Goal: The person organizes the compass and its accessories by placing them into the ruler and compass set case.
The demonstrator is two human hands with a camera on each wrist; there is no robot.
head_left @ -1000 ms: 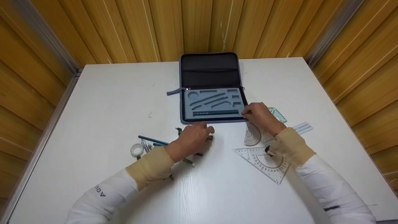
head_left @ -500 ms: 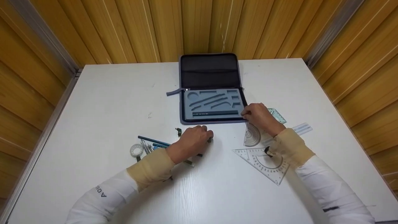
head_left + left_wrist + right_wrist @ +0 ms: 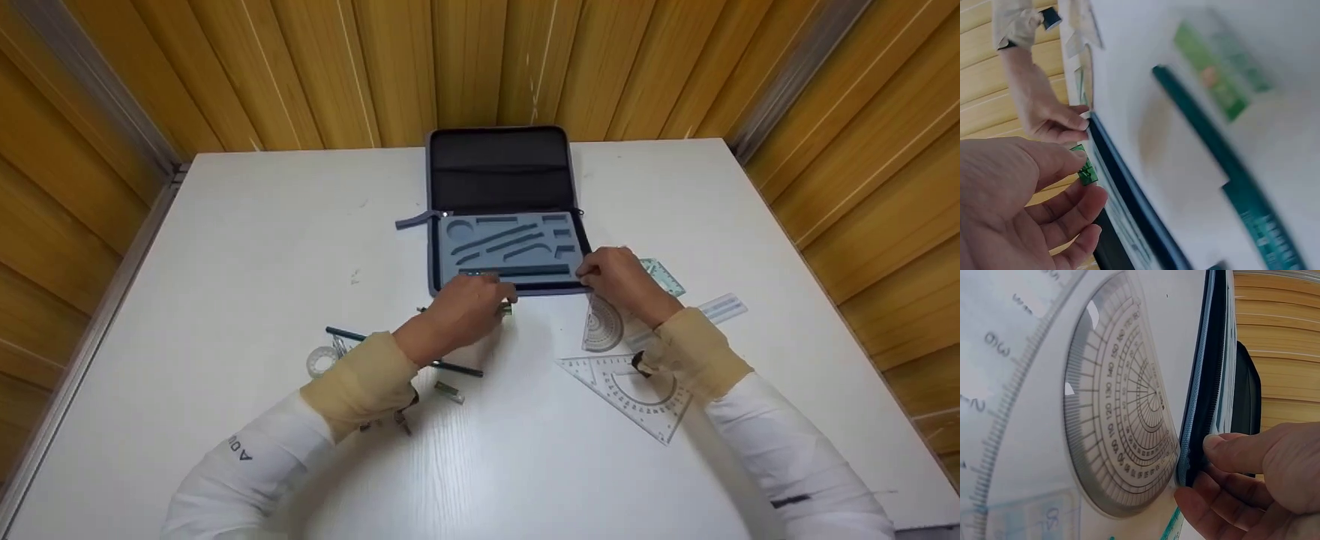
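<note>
Pinching a green box [image 3: 1086, 166], the left hand [image 3: 461, 307] had moved up to the case [image 3: 499, 195], bringing the box nearer its foam [image 3: 525, 262]; the right hand [image 3: 621, 277] gripped the case's edge.

Left sleeve [image 3: 251, 480] and right sleeve [image 3: 795, 439]: white, long, creased.
Left sleeve bears dark capitals [image 3: 241, 450], partly hidden, A and O legible; right sleeve bears a short black streak [image 3: 791, 501]. Left cuff [image 3: 364, 386] and right cuff [image 3: 701, 356]: tan, wide, at the wrists. Right cuff has a small dark block [image 3: 1051, 18] on its inner side, a thin black band [image 3: 1008, 45] along its edge. Fingers [image 3: 1199, 512]: bare.
</note>
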